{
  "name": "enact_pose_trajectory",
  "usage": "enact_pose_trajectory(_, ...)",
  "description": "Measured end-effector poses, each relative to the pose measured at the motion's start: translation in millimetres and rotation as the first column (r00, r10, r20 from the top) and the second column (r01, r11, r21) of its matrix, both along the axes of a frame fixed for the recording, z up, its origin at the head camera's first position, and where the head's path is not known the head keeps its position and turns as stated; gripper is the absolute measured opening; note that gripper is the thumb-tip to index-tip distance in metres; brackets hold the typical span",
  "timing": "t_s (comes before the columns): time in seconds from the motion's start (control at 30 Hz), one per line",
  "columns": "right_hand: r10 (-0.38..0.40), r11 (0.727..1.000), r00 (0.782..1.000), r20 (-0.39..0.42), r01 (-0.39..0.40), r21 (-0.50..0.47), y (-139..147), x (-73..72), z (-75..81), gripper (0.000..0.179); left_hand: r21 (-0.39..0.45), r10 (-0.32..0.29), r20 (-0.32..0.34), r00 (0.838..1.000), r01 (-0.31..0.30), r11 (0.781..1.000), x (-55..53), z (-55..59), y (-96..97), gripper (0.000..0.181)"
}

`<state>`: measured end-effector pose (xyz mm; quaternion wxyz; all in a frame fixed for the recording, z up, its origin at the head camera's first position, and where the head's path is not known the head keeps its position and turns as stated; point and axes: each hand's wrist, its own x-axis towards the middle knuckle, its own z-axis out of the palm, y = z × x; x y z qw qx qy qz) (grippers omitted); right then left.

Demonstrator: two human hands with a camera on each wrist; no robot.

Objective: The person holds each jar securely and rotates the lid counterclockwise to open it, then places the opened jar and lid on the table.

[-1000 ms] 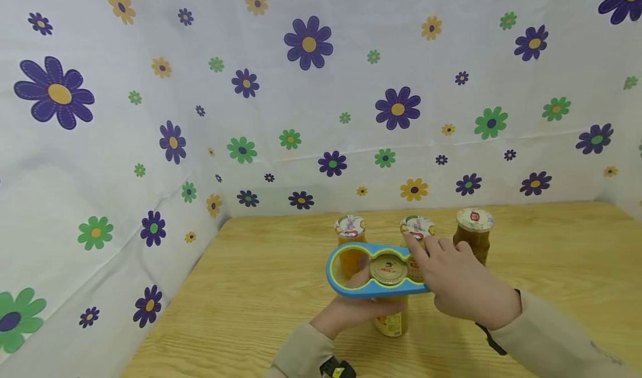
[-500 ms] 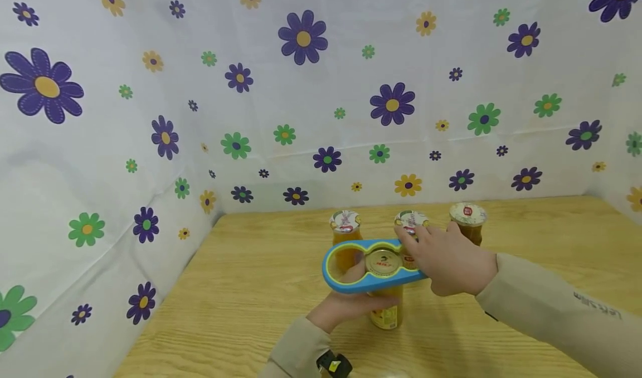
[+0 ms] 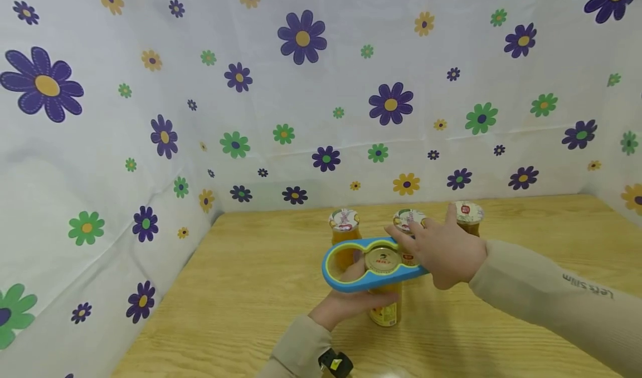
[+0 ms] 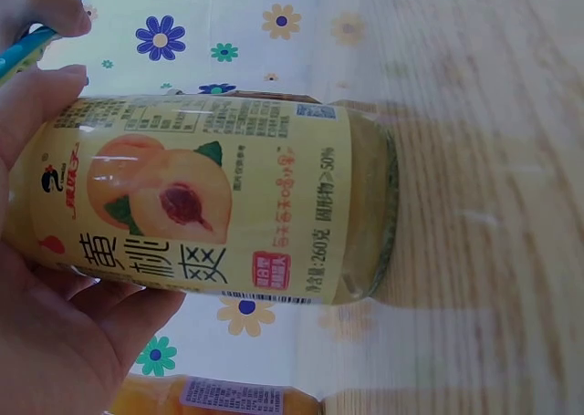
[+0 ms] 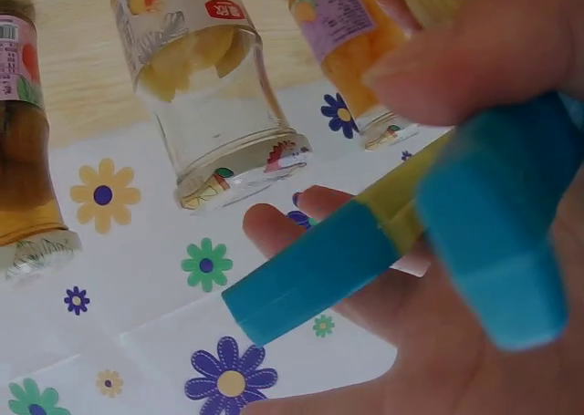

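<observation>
In the head view my left hand (image 3: 343,306) grips a glass jar (image 3: 386,314) from its left side. The jar stands upright on the table, and its label (image 4: 155,191) with a peach picture fills much of the left wrist view. Around the jar's gold lid (image 3: 383,260) sits the middle ring of a blue jar opener (image 3: 358,285) with yellow-green lining. My right hand (image 3: 448,250) holds the opener's right end, thumb and fingers on either side. That hand covers the opener's end in the head view. In the right wrist view the blue opener ends (image 5: 315,274) show close up.
Behind the hands stand two fruit jars with patterned white lids, a left one (image 3: 344,222) and a middle one (image 3: 407,219). A darker jar (image 3: 470,213) stands to their right, partly behind my right hand. A flowered cloth (image 3: 301,116) hangs beyond the wooden table (image 3: 241,289).
My right hand has swung the opener's right end slightly away from me, and the right forearm lies flatter across the view. The left hand keeps its hold; the head view has shifted a little.
</observation>
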<state>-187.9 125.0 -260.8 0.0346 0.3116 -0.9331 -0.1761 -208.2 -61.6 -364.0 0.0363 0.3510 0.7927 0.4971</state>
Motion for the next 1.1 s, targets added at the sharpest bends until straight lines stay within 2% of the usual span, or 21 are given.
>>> enact_pose_trajectory(0.07, 0.000, 1.000, 1.000, 0.012, 0.001, -0.009, -0.3, -0.8, -1.4, 0.092, 0.014, -0.001, 0.024, 1.000, 0.001, 1.000, 3.8, 2.8, -0.1, 0.065)
enact_pose_trajectory(0.17, -0.014, 0.999, 1.000, 0.024, 0.015, -0.038, 0.5, -1.8, -6.1, 0.093, 0.057, -0.018, 0.092, 0.996, 0.013, 0.998, 11.3, 10.8, 0.3, 0.060)
enact_pose_trajectory(0.27, -0.025, 0.998, 1.000, 0.007, 0.025, -0.063, 1.3, -0.6, -12.0, 0.094, 0.095, -0.040, 0.150, 0.988, 0.025, 0.995, 17.0, 17.6, 1.4, 0.057)
enact_pose_trajectory(0.37, -0.009, 0.998, 0.998, -0.057, 0.006, -0.063, 0.0, 1.8, -15.6, 0.091, 0.088, -0.027, 0.138, 0.990, 0.015, 0.996, 15.3, 13.9, 1.7, 0.057)
enact_pose_trajectory(0.53, 0.023, 0.997, 0.987, -0.161, -0.034, -0.070, -4.5, 5.9, -14.6, 0.087, 0.081, 0.019, 0.109, 0.994, -0.028, 0.996, 4.5, 1.7, 1.6, 0.059)
enact_pose_trajectory(0.67, 0.014, 0.994, 0.989, -0.146, -0.029, -0.101, -7.2, 6.0, -12.8, 0.087, 0.098, 0.037, 0.137, 0.990, -0.050, 0.994, 1.9, 1.4, 2.2, 0.059)
enact_pose_trajectory(0.77, 0.009, 0.991, 0.995, -0.102, -0.022, -0.135, -7.7, 5.9, -13.4, 0.085, 0.118, 0.036, 0.165, 0.986, -0.056, 0.991, 4.7, 4.6, 2.8, 0.058)
enact_pose_trajectory(0.87, 0.017, 0.984, 0.996, -0.085, -0.032, -0.178, -7.0, 6.7, -16.1, 0.076, 0.147, 0.033, 0.180, 0.983, -0.060, 0.987, 11.8, 11.6, 2.9, 0.058)
enact_pose_trajectory(0.97, 0.041, 0.974, 0.992, -0.118, -0.066, -0.216, -5.1, 6.5, -21.0, 0.062, 0.162, 0.043, 0.187, 0.981, -0.074, 0.984, 19.1, 17.7, 4.1, 0.057)
enact_pose_trajectory(1.1, 0.054, 0.949, 0.985, -0.165, -0.102, -0.299, -1.3, 2.6, -29.1, 0.052, 0.132, 0.110, 0.173, 0.979, -0.134, 0.982, 24.9, 19.8, 9.9, 0.061)
